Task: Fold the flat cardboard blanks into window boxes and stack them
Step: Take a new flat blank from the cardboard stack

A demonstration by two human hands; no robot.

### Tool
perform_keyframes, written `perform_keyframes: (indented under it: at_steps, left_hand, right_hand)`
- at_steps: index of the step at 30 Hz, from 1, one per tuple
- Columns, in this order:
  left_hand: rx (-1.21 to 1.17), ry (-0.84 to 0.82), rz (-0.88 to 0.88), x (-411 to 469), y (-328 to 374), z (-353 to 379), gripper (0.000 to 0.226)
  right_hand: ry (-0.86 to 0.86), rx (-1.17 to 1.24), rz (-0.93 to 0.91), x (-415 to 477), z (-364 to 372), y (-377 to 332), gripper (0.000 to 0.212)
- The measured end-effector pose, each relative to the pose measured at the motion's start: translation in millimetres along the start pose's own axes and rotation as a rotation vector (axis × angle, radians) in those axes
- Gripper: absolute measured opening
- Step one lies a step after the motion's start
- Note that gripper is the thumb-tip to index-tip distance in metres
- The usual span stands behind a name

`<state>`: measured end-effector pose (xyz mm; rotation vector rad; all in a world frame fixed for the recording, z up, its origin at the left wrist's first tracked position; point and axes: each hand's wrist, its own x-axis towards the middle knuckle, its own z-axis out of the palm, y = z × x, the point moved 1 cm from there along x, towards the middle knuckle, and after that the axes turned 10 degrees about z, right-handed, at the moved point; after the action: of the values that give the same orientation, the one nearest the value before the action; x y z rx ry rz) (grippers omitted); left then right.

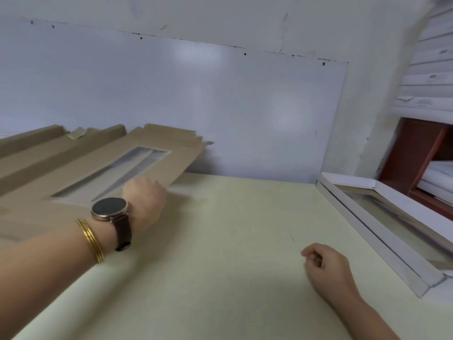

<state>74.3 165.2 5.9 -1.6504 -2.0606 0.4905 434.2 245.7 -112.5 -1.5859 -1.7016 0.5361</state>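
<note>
A pile of flat brown cardboard blanks (171, 146) with clear window cut-outs lies at the left of the pale table (220, 241). My left hand (144, 200), with a watch and gold bangles on its wrist, reaches onto the top blank and grips its near right edge; the fingers are hidden beyond the knuckles. My right hand (326, 263) rests on the table at the right, loosely curled and holding nothing. A folded white window box (367, 231) lies along the table's right edge.
A whiteboard (220, 106) leans against the wall behind the table. A red-brown shelf (414, 153) with white sheets stands at the far right, with white stacked material (431, 57) above it.
</note>
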Motion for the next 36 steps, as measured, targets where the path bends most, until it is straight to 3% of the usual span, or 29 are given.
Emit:
perform_keyframes:
  at_steps: [16,20,26,33,36]
  left_hand:
    - [-0.163,0.18,0.419,-6.3,122.7,-20.9,0.033]
    - [-0.21,0.244,0.5,-16.0,142.5,-19.3,0.034]
    - [-0.211,0.266,0.548,-26.8,147.9,-12.5,0.032]
    - [-0.153,0.456,0.584,-45.6,110.6,6.3,0.007]
    - [-0.118,0.459,0.603,-53.2,94.9,19.4,0.014]
  right_hand:
    - [0.111,0.115,-0.025,-4.8,-4.8,-8.1,0.033]
    - [0.239,0.064,-0.165,-10.3,-7.0,-12.6,0.031]
    - [0.342,-0.123,-0.345,-17.1,-6.6,-23.1,0.056]
    - [0.191,-0.383,-0.337,-10.1,-6.1,-19.4,0.061]
    - [0.121,-0.49,-0.273,-4.9,-7.9,-16.0,0.06]
